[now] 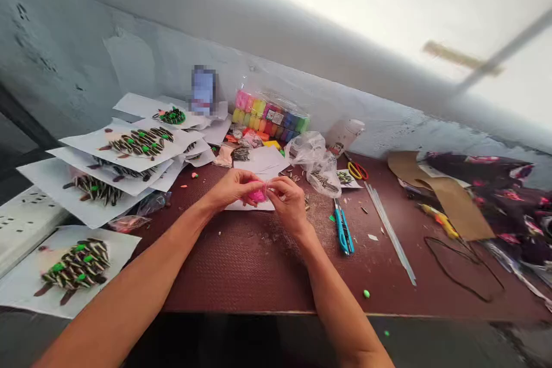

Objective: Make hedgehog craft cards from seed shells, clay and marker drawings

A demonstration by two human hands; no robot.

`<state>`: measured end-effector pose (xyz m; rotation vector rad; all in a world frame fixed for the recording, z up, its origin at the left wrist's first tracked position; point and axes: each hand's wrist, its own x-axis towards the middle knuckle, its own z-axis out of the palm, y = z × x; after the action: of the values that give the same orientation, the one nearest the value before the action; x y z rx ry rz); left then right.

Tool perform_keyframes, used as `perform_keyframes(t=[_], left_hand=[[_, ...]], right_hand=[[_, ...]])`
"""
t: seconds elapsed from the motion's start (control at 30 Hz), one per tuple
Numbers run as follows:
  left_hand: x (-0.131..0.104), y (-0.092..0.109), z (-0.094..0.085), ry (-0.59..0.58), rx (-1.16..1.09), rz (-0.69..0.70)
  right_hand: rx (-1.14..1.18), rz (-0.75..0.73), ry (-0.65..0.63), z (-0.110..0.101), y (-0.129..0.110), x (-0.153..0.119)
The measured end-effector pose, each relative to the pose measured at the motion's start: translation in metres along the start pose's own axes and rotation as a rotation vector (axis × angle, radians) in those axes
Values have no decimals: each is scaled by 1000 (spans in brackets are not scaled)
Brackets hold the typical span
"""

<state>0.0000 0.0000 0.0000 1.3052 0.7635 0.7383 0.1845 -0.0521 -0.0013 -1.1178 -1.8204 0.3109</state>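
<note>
The left hand [235,188] pinches a small bright-pink soft lump [257,195], seemingly steadying it for the right hand's [288,198] pinching fingertips.

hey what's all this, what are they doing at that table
The left hand and the right hand are together, holding something bright pink over white paper. A stack of sheets with striped shapes sits to the left; a teal cutter lies to the right.

The forearms [150,267] and hands [290,201] are bare, without sleeves.
</note>
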Motion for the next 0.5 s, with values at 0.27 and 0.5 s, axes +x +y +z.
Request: perform_keyframes(t=[0.27,0.5], left_hand=[[1,-1,1,31,-25,31],[0,4,1,14,-34,66]], right_hand=[[-57,8,-15,-1,2,0],[-101,25,-62,-3,-1,0]])
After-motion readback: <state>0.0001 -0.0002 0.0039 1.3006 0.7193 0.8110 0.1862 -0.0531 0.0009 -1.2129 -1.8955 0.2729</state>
